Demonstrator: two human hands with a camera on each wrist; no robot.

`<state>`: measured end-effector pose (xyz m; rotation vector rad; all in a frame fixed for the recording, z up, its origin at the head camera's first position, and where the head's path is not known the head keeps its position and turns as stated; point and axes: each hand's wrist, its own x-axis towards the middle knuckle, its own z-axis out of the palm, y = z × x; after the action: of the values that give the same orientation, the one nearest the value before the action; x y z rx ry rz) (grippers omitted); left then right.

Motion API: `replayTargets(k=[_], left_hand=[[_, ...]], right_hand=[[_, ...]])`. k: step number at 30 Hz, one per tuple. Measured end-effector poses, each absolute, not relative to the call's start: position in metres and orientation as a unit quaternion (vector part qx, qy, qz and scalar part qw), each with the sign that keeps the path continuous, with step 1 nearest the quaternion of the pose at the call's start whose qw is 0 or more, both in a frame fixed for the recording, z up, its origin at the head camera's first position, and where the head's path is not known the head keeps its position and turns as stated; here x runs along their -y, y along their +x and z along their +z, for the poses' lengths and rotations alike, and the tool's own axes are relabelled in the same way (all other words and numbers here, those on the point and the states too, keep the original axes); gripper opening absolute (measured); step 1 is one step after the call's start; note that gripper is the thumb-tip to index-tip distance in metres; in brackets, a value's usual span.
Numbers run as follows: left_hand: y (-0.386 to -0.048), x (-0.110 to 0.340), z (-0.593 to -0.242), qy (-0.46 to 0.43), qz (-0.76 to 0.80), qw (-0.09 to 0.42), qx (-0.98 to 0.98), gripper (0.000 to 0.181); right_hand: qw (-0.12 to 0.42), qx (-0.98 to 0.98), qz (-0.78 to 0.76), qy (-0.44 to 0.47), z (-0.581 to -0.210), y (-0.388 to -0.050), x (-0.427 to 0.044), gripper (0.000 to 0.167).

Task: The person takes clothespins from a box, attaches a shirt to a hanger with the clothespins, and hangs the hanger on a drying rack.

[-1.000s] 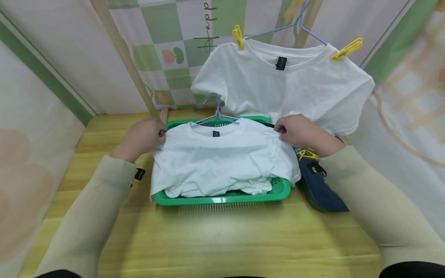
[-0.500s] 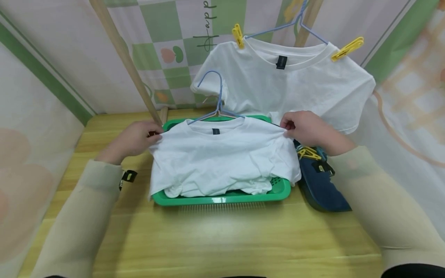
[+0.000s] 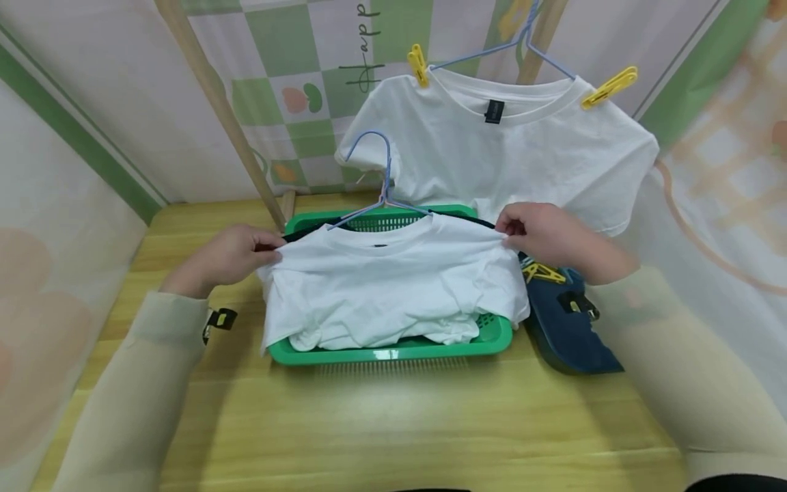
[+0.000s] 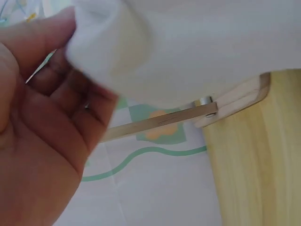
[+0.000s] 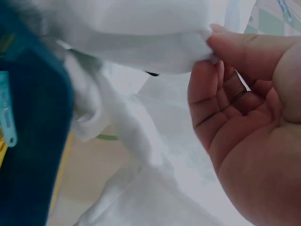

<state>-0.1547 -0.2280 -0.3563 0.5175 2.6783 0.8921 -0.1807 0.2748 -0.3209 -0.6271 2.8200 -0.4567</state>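
A white T-shirt (image 3: 381, 287) lies gathered over a green basket (image 3: 393, 354). Out of its neckline rises the hook of a blue wire hanger (image 3: 386, 171). My left hand (image 3: 223, 256) pinches the shirt's left shoulder between thumb and fingers, and in the left wrist view white cloth (image 4: 178, 47) spreads from the fingertips. On the opposite side, my right hand (image 3: 550, 234) pinches the right shoulder; the right wrist view shows the cloth (image 5: 155, 47) between thumb and forefinger. Dark edges show behind both shoulders. Most of the hanger's lower part is hidden inside the shirt.
Behind, another white T-shirt (image 3: 510, 154) hangs on a blue hanger, with yellow clothespins (image 3: 609, 87) at its shoulders. A dark blue bin (image 3: 568, 335) holding yellow clips (image 3: 544, 272) stands beside the basket. A wooden pole (image 3: 218, 102) slants at back left.
The hanger's hook has swung up from lying back to standing. My left hand has shifted left and slightly down, my right hand slightly right, spreading the shirt's shoulders; its neckline dropped slightly.
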Motion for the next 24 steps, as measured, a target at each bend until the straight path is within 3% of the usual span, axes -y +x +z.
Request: replayTargets(k=[8, 16, 24], left_hand=[[-0.155, 0.229, -0.362, 0.153, 0.307, 0.137, -0.929, 0.022], [-0.152, 0.23, -0.362, 0.155, 0.291, 0.138, -0.934, 0.024], [-0.153, 0.228, -0.36, 0.149, 0.282, 0.138, -0.938, 0.025]], right_hand=[[0.089, -0.964, -0.162, -0.192, -0.333, -0.172, -0.308, 0.007], [0.177, -0.96, -0.077, -0.203, -0.368, -0.175, -0.357, 0.011], [0.19, -0.959, -0.034, -0.207, -0.389, -0.179, -0.368, 0.018]])
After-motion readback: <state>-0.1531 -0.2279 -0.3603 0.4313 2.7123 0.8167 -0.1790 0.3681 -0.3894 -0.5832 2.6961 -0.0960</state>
